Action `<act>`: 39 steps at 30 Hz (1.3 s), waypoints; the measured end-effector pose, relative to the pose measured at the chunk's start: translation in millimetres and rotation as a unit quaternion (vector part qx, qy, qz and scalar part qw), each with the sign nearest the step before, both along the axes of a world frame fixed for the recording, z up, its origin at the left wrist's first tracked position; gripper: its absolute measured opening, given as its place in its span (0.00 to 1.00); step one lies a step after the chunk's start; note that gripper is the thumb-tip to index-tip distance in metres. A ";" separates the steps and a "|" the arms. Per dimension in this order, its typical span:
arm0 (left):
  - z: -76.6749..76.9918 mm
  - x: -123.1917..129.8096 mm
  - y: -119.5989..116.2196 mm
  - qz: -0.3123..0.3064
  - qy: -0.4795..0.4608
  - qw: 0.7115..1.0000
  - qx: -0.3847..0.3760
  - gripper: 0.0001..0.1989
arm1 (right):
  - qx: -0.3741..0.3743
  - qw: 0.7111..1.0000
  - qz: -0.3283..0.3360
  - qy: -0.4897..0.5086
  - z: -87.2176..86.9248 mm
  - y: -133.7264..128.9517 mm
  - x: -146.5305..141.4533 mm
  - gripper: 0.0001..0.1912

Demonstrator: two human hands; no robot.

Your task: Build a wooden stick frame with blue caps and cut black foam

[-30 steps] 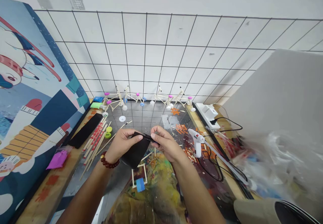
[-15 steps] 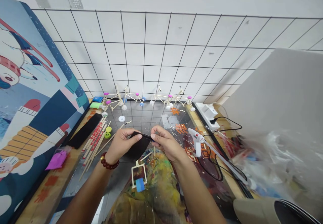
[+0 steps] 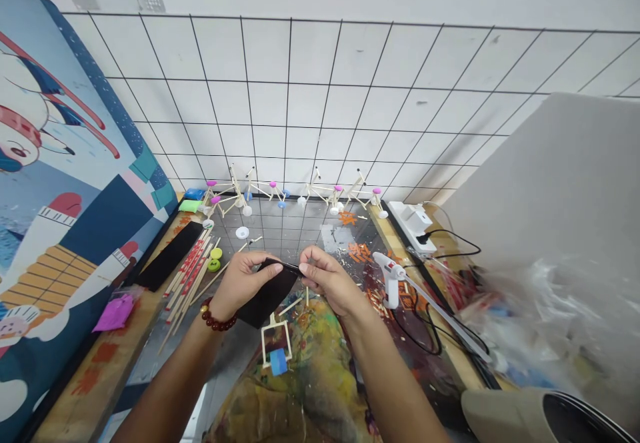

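Observation:
Both hands meet at the middle of the view over a black sheet [image 3: 267, 294]. My left hand [image 3: 245, 283] pinches its upper edge between thumb and fingers, a dark red bead bracelet on the wrist. At the sheet's upper right corner, the thumb and fingertips of my right hand [image 3: 327, 280] are closed on the same sheet. The sheet hangs down to the left, below the fingers. Under it lies a small square frame of pale sticks [image 3: 289, 340] with a blue piece [image 3: 278, 362] on its lower side.
Stick models with pink and white discs [image 3: 338, 190] line the wall. Wooden sticks [image 3: 187, 283], yellow-green lids [image 3: 215, 260] and a black strip [image 3: 170, 256] lie left. On the right are a white glue gun [image 3: 391, 280], a power strip [image 3: 410, 230] and plastic bags [image 3: 530, 330].
The black sheet's lower part has swung slightly down and left and shows more of its surface. Both hands keep their hold, nearly unmoved. The view has shifted slightly.

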State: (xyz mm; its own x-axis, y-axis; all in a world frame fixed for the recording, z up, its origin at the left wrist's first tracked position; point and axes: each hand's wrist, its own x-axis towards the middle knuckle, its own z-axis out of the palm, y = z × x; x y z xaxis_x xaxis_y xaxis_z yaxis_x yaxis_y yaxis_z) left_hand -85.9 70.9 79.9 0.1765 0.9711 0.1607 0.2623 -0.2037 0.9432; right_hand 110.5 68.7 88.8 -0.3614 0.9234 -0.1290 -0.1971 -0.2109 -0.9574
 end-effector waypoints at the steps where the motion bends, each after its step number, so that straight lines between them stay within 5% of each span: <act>1: 0.0 0.0 0.0 -0.003 -0.001 1.000 0.002 0.10 | 0.005 1.000 -0.004 -0.002 -1.2 0.3 -0.6 0.18; 39: 1.4 -0.8 2.2 -0.012 -0.006 1.000 -0.004 0.09 | -0.031 0.999 -0.016 0.029 -6.6 2.4 -9.7 0.19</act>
State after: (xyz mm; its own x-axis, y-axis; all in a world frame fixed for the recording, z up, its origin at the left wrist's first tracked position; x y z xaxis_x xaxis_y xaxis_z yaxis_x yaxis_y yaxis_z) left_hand -86.6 73.1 81.3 0.1972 0.9680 0.1550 0.2459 -0.2019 0.9480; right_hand 100.8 71.0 82.2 -0.3405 0.9257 -0.1650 -0.2602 -0.2614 -0.9295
